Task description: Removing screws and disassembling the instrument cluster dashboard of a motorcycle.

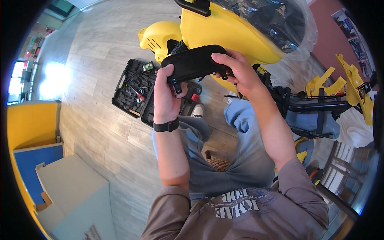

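Observation:
A glossy black, rounded oblong instrument panel (194, 62), with small tabs along its lower edge, is held up in front of me. My left hand (167, 94) grips its left end, thumb on the face and fingers behind. At the right end, my right hand (240, 72) closes on it the same way, the thumb lying on top. Just beyond the panel stands a large yellow scooter body (224, 34), with a black handlebar grip (196, 7) at its top. The panel covers part of the scooter's lower front.
On the floor beyond my left forearm lies an open black tool case (132, 86) with assorted tools. A partly stripped black frame (316, 106) and yellow panels (354, 84) stand at the right. Clear plastic wrap (302, 32) covers the scooter's far side. A cardboard box (72, 192) sits at the lower left.

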Motion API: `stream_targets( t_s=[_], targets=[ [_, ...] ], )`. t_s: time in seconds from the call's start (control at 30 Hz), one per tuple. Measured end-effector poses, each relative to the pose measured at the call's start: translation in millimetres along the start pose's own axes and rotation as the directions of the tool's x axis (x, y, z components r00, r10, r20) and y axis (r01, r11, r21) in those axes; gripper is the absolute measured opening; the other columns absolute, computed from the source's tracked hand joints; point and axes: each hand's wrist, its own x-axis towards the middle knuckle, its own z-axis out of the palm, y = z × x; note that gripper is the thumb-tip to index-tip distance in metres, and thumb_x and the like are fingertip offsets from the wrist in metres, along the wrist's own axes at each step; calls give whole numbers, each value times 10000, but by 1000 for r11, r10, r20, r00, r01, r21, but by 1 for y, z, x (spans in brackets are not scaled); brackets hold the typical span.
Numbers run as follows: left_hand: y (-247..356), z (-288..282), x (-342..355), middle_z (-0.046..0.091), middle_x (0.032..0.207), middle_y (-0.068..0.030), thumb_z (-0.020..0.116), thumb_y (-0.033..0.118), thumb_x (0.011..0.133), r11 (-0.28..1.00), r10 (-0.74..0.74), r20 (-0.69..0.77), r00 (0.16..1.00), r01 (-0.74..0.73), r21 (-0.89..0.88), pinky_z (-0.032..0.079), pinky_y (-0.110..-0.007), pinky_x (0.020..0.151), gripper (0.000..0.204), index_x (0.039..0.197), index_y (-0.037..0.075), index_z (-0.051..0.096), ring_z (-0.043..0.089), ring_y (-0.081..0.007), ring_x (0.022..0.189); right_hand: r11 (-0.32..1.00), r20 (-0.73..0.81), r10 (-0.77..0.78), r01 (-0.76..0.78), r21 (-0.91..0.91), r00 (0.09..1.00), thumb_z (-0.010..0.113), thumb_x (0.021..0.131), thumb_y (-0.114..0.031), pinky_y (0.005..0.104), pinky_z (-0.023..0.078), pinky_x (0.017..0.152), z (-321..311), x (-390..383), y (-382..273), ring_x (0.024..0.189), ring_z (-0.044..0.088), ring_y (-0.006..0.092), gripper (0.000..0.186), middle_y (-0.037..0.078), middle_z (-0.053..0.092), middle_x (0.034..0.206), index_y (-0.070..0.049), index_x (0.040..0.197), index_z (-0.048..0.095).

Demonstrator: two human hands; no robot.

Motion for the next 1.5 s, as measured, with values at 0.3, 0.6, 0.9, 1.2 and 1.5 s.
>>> stream_targets(
  t_s=[0.3, 0.6, 0.9, 1.2, 1.5],
  targets=[
    [-4, 1, 0, 643, 776, -8, 561, 334, 978, 988, 96, -33, 995, -92, 128, 334, -260, 471, 248, 962, 96, 627, 497, -101, 549, 998, -81, 49, -46, 41, 995, 757, 895, -330, 184, 249, 427, -4, 2, 1, 590, 602, 50, 265, -19, 686, 831, -99, 1010, 695],
    [3, 0, 1, 534, 620, -6, 536, 363, 976, 999, -42, -59, 997, 43, 14, 266, -268, 432, 296, 884, 89, 597, 380, -115, 438, 999, -134, -39, 40, 5, 990, 724, 912, -348, 204, 257, 442, 4, 0, 3, 560, 558, 46, 271, -14, 635, 736, -79, 915, 693],
    [4, -4, 4, 403, 535, 16, 534, 401, 958, 988, -114, -76, 991, 106, -111, 212, -271, 418, 356, 774, 98, 559, 288, -119, 402, 984, 22, 153, -151, -92, 988, 656, 904, -570, 211, 253, 437, 2, -1, 1, 584, 634, 97, 491, 33, 659, 699, -79, 895, 677],
    [-4, 3, 6, 490, 569, -6, 556, 392, 953, 998, -68, -158, 985, 66, -18, 256, -257, 416, 312, 853, 101, 602, 355, -117, 410, 977, -28, 190, -192, -88, 981, 707, 864, -533, 222, 276, 484, 5, 8, 11, 641, 680, 100, 450, 23, 701, 732, -86, 916, 699],
    [-3, 8, 4, 453, 555, 4, 551, 390, 957, 999, -35, -167, 985, 35, -4, 242, -265, 420, 301, 862, 107, 587, 328, -119, 407, 992, -25, 122, -122, -9, 992, 709, 884, -440, 214, 356, 486, 12, 4, 12, 622, 645, 99, 358, 43, 700, 763, -86, 933, 693]
  ],
)
